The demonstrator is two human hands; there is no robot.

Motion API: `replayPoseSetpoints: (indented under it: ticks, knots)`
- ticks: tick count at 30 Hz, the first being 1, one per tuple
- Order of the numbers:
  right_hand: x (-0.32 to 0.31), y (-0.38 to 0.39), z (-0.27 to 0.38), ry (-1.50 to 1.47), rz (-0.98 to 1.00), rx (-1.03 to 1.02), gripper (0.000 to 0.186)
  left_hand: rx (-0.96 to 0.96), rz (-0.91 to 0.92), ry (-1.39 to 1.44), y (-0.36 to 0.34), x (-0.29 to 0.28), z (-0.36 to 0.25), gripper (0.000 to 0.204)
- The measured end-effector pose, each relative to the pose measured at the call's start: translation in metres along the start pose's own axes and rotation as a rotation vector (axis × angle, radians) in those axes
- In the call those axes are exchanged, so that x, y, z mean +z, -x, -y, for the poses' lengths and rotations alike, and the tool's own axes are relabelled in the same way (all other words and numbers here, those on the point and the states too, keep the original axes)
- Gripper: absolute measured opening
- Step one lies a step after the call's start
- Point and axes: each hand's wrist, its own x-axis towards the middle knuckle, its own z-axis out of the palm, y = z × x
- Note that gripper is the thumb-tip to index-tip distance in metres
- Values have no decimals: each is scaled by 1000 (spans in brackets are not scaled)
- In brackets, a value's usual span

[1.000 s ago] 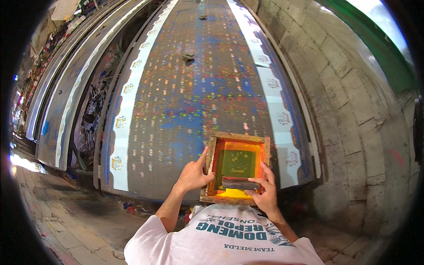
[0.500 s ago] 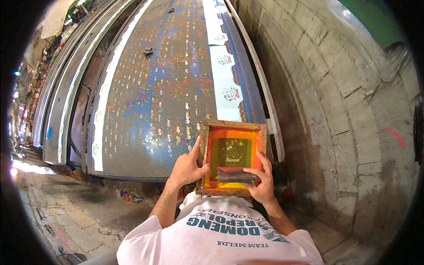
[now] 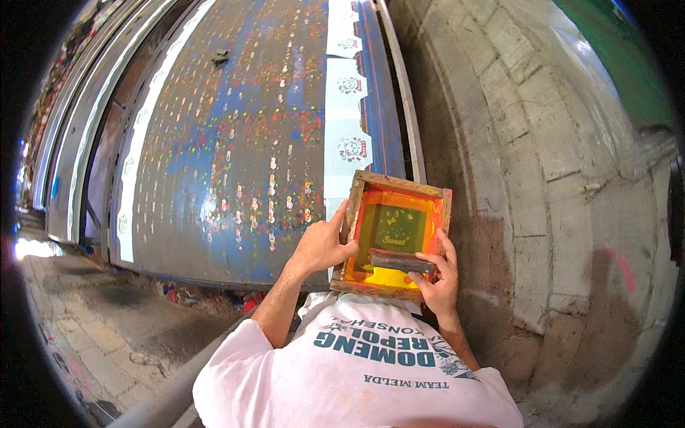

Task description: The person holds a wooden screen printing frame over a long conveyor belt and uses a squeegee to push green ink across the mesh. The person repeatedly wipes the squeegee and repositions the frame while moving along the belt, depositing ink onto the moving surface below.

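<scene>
A wooden-framed printing screen [image 3: 404, 183], tilted slightly, is in front of my chest by the table's near right corner. Its mesh is olive green with a small pattern, bordered in orange and red. My left hand [image 3: 322, 246] grips the screen's left rail, thumb on the inner side and index finger stretched along the outside. Inside the frame lies a dark-handled squeegee [image 3: 399, 261], its right end held between the thumb and fingers of my right hand [image 3: 444, 278]. My right fingertips also reach the right rail. Bright yellow ink [image 3: 389, 277] pools on the near side of the squeegee.
A long paint-speckled table [image 3: 193, 242] stretches away ahead. Printed white sheets [image 3: 338, 175] line its right side and a white strip [image 3: 135, 185] its left. A dark lump [image 3: 220, 56] sits farther up. Another long table [image 3: 71, 185] stands left; concrete blockwork [image 3: 514, 178] spans the right.
The screen, squeegee and both my hands have shifted right and slightly up in view, while the table has slid left. The screen is more tilted, and more yellow ink shows.
</scene>
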Motion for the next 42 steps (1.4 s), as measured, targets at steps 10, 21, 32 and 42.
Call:
replayPoseSetpoints:
  ticks: [10,21,32,42]
  knots:
    - [-58,-94,-65,-108,361,-196,41,-310,-291,104,8,70,-41,110]
    - [-81,-133,-107,-250,912,-345,43,-764,-652,291,82,212,-126,109]
    - [-8,-117,-69,-248,1332,-582,42,-1037,-1031,514,156,271,-147,103]
    - [49,-178,-62,-310,1470,-625,43,-1017,-1205,547,116,281,-115,106]
